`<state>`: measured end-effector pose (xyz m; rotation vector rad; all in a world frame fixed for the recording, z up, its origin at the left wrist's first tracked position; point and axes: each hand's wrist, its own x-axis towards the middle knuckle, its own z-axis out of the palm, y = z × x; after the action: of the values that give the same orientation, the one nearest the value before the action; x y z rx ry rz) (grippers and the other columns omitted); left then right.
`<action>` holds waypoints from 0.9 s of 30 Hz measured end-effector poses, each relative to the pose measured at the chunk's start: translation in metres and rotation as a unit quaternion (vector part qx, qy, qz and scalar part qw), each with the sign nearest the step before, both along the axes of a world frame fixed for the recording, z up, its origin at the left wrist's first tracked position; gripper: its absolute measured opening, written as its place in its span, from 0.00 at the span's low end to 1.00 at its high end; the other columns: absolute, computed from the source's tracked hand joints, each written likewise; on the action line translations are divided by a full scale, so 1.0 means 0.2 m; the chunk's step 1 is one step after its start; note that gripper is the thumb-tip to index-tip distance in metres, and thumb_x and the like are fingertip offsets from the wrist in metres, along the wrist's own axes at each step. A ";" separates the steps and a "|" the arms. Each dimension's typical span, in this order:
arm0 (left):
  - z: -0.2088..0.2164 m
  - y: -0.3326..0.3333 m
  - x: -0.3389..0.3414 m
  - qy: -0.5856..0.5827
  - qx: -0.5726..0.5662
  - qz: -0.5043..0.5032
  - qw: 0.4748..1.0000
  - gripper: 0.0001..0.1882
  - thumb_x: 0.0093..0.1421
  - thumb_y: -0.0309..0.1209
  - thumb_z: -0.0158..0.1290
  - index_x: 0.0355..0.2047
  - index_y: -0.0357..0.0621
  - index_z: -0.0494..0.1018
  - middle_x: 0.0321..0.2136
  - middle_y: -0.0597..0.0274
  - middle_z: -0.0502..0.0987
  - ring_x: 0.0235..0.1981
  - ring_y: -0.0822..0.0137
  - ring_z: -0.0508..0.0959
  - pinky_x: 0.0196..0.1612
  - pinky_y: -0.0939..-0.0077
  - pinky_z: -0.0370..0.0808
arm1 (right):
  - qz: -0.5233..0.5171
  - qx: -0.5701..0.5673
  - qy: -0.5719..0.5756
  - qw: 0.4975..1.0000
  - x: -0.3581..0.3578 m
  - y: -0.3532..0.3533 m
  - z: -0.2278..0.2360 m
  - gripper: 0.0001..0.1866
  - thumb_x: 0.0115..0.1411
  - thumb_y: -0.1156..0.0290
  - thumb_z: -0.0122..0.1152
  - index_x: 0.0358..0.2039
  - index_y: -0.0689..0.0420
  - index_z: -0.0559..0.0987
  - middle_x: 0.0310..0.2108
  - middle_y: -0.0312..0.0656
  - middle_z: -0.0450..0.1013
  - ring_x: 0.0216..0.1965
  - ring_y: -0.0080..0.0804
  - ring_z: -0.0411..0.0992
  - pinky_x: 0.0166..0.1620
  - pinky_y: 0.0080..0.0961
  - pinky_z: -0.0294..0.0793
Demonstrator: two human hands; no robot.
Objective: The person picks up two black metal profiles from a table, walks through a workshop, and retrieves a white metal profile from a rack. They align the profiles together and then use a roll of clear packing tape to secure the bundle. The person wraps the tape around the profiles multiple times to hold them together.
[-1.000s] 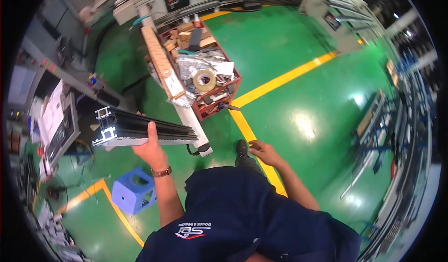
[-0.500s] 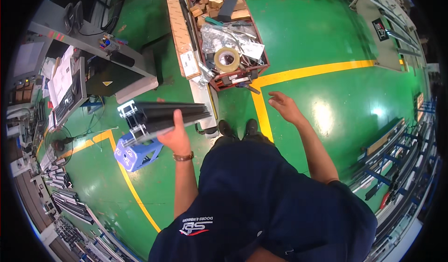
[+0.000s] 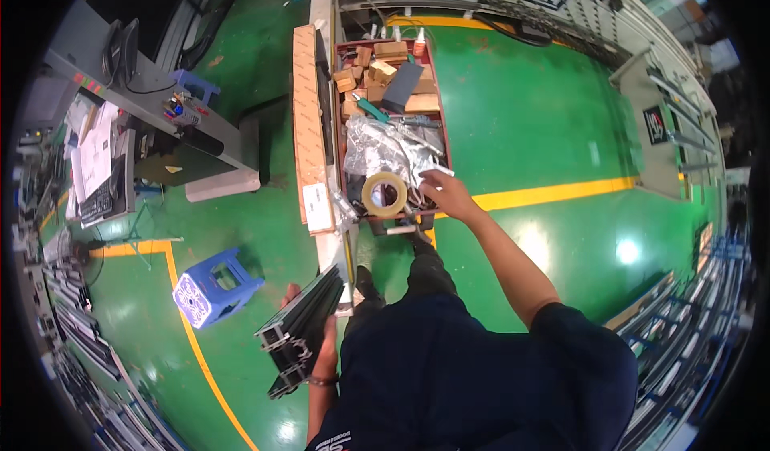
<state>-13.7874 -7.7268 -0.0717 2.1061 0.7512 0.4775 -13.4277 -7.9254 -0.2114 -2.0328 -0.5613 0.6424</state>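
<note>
My left hand (image 3: 327,345) is closed round a bundle of dark window-frame profiles (image 3: 301,323), whose hollow cut ends point down and to the left. Over the right front corner of a red tray cart (image 3: 439,134), my right hand (image 3: 449,194) pinches the edge of a white slip of paper (image 3: 437,171). Beside those fingers lie a crumpled clear plastic bag (image 3: 377,148) and a roll of clear tape (image 3: 371,202). Wood blocks (image 3: 391,50), a flat dark plate (image 3: 402,87) and a teal-handled tool (image 3: 371,110) fill the cart's far part.
A long cardboard box (image 3: 306,122) stands along the cart's left side, on a pale rail. To the left is a blue plastic stool (image 3: 215,290) on the green floor, beyond it a desk (image 3: 216,166) with papers. Racks of profiles (image 3: 690,306) line the right side.
I have stepped forward, and the cart is nearer. My right hand has moved from over the floor to the paper in the cart. The profiles have swung lower and tilted.
</note>
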 end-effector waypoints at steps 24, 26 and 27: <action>0.04 0.00 -0.06 -0.152 -0.142 0.559 0.802 0.26 0.67 0.44 0.61 0.51 0.30 0.74 0.50 0.53 0.78 0.49 0.61 0.78 0.56 0.61 0.76 | 0.081 -0.218 -0.211 0.949 1.60 0.97 -0.75 0.39 0.61 0.47 0.65 0.68 0.49 0.68 0.66 0.55 0.66 0.65 0.60 0.65 0.65 0.48 0.67; 0.04 -0.03 -0.10 -0.154 -0.142 0.557 0.804 0.28 0.67 0.45 0.60 0.54 0.29 0.72 0.53 0.51 0.77 0.53 0.59 0.77 0.61 0.58 0.75 | 0.071 -0.214 -0.206 0.952 1.61 0.99 -0.74 0.37 0.60 0.46 0.66 0.65 0.50 0.69 0.64 0.55 0.67 0.64 0.60 0.67 0.64 0.48 0.69; 0.04 -0.05 -0.09 -0.154 -0.141 0.557 0.804 0.29 0.67 0.44 0.60 0.55 0.29 0.72 0.53 0.51 0.76 0.54 0.59 0.76 0.62 0.57 0.74 | 0.063 -0.211 -0.205 0.954 1.63 1.00 -0.74 0.36 0.60 0.46 0.66 0.64 0.50 0.70 0.64 0.54 0.68 0.63 0.60 0.67 0.64 0.48 0.69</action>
<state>-13.8049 -7.7360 -0.0640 1.0659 1.7004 1.1955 -13.1024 -7.7260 -0.3599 -2.5769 -0.8593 0.4379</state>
